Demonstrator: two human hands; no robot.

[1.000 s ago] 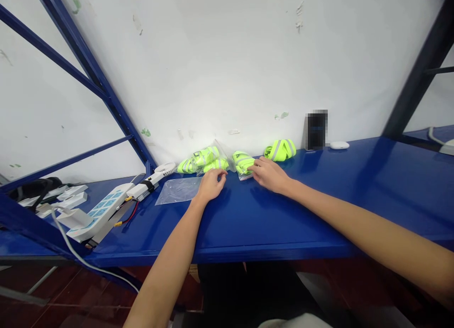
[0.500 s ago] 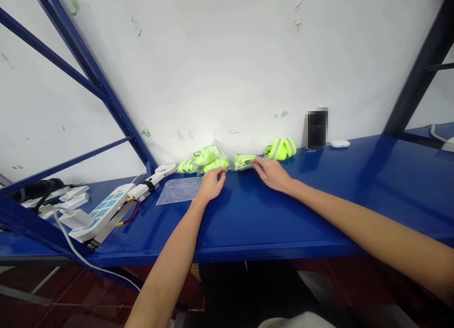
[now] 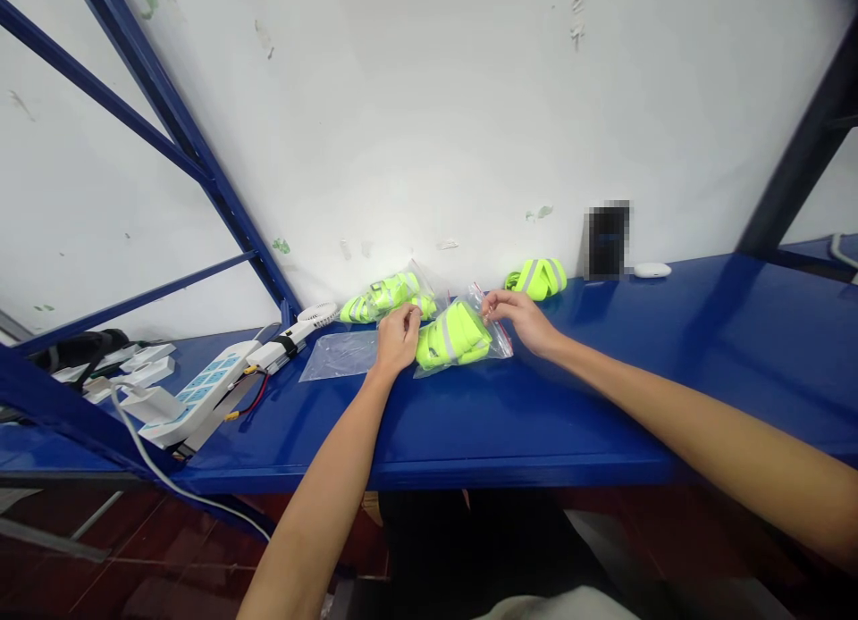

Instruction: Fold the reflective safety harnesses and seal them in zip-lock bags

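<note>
A clear zip bag holding a folded neon-yellow reflective band [image 3: 456, 338] lies tilted on the blue shelf [image 3: 603, 397]. My left hand [image 3: 398, 337] pinches the bag's left top corner. My right hand [image 3: 519, 317] pinches the bag's right top edge by its red seal strip. Both hands are closed on the bag. Behind my left hand lie more bagged neon bands [image 3: 382, 297] against the wall. A loose rolled neon band [image 3: 538, 278] sits behind my right hand. An empty clear bag [image 3: 339, 356] lies flat to the left of my left hand.
A white power strip [image 3: 201, 397] with a cable and a small white handheld fan [image 3: 301, 327] lie at the left. A dark upright object [image 3: 607, 242] and a small white case [image 3: 651, 270] stand by the wall at right. Blue rack struts [image 3: 180, 138] cross the left.
The bagged band moved from against the wall toward me. Both hands now hold its top edge, lifted off the shelf, where before they rested beside the pile.
</note>
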